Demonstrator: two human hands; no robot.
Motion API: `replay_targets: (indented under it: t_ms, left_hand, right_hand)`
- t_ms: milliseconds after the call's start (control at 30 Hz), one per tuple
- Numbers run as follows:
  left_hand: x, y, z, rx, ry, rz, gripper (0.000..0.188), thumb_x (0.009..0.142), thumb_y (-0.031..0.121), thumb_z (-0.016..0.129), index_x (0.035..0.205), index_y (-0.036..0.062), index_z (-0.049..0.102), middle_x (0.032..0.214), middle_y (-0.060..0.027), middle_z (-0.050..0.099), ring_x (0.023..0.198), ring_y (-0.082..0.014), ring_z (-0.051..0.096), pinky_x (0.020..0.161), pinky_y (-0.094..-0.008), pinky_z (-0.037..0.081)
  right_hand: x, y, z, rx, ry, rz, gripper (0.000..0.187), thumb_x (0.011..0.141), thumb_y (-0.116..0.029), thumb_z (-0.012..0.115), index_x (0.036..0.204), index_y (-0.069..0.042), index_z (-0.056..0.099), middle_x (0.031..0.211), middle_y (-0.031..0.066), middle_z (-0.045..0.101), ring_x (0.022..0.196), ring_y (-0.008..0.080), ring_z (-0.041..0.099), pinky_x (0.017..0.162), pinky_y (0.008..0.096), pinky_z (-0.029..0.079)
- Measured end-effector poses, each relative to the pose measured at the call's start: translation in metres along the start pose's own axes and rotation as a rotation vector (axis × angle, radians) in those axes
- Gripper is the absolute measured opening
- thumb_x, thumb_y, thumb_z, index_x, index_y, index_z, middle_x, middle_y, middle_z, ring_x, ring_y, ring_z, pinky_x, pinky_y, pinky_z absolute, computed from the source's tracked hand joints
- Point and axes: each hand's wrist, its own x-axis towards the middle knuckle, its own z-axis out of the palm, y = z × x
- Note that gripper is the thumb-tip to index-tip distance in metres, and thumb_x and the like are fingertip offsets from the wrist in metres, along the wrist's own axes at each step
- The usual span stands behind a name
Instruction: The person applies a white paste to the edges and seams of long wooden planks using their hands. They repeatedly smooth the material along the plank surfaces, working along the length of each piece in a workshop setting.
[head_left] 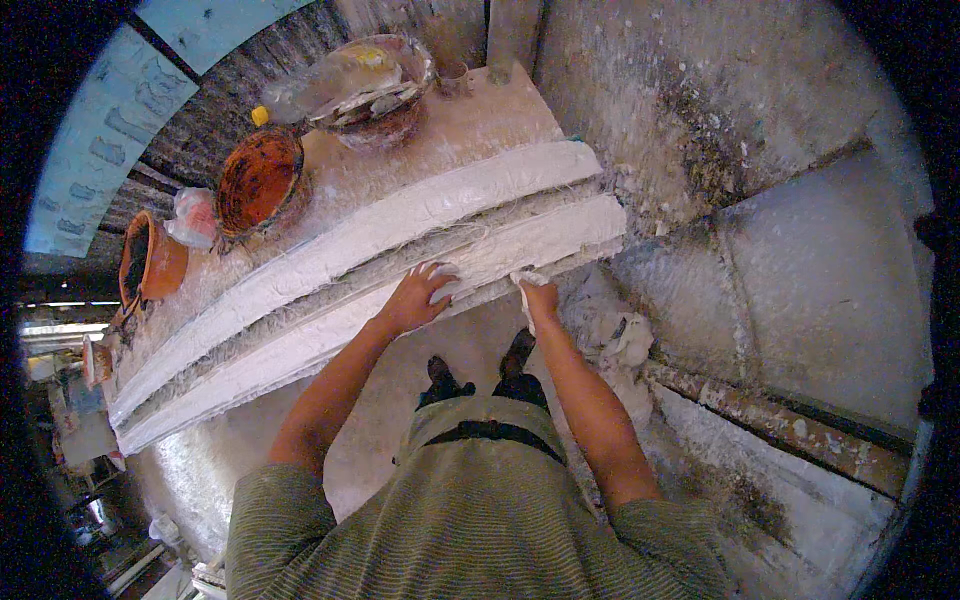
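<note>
A long white plaster moulding [330, 330] lies along the near edge of the workbench, its surface rough and streaked with loose fibres. My left hand [415, 300] rests at its near edge, fingers spread and fingertips whitened, holding nothing. To the right, my right hand [540, 298] is closed around a limp white piece [527, 283], rag-like or plaster-soaked fibre, against the moulding's near edge. Part of this piece hangs below the fist. Behind the near moulding runs a second long white moulding [400, 212], with a dark fibrous gap between them.
On the bench [490, 115] behind stand an orange-lined bucket [260, 185], a basin [385, 130] heaped with plastic and scraps, a tipped terracotta-coloured pot [160, 255] and a clear plastic bag [193, 217]. A plaster-spattered wall [690, 90] rises at right. White lumps [628, 340] lie near my right forearm.
</note>
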Motion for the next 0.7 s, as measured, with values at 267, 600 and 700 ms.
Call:
replay_targets:
  t_ms: [267, 600, 700]
  left_hand:
    - [-0.017, -0.009, 0.003, -0.026, -0.008, 0.039, 0.049, 0.094, 0.032, 0.060, 0.138, 0.0160, 0.048, 0.150, -0.0194, 0.036, 0.139, -0.0423, 0.033, 0.111, -0.0517, 0.035]
    - [0.015, 0.010, -0.002, 0.046, 0.044, 0.162, 0.046, 0.098, 0.036, 0.054, 0.140, 0.0185, 0.048, 0.153, -0.0182, 0.032, 0.143, -0.0422, 0.026, 0.114, -0.0534, 0.029]
    - [0.027, 0.018, 0.003, 0.119, -0.093, 0.211, 0.047, 0.099, 0.041, 0.050, 0.141, 0.0189, 0.050, 0.157, -0.0180, 0.028, 0.146, -0.0438, 0.018, 0.117, -0.0571, 0.023]
  right_hand:
    - [0.074, -0.086, -0.073, -0.610, -0.147, -0.205, 0.064, 0.078, -0.035, 0.076, 0.116, 0.013, 0.057, 0.116, 0.0332, 0.061, 0.107, 0.0437, 0.061, 0.092, 0.0494, 0.050]
    - [0.089, -0.104, -0.107, -0.728, -0.048, -0.311, 0.063, 0.082, -0.032, 0.072, 0.120, 0.014, 0.053, 0.116, 0.0353, 0.058, 0.113, 0.0488, 0.056, 0.100, 0.0498, 0.045]
    - [0.043, -0.065, -0.077, -0.801, -0.153, -0.353, 0.057, 0.079, -0.032, 0.073, 0.112, 0.013, 0.059, 0.113, 0.0347, 0.059, 0.104, 0.0490, 0.060, 0.092, 0.0517, 0.049]
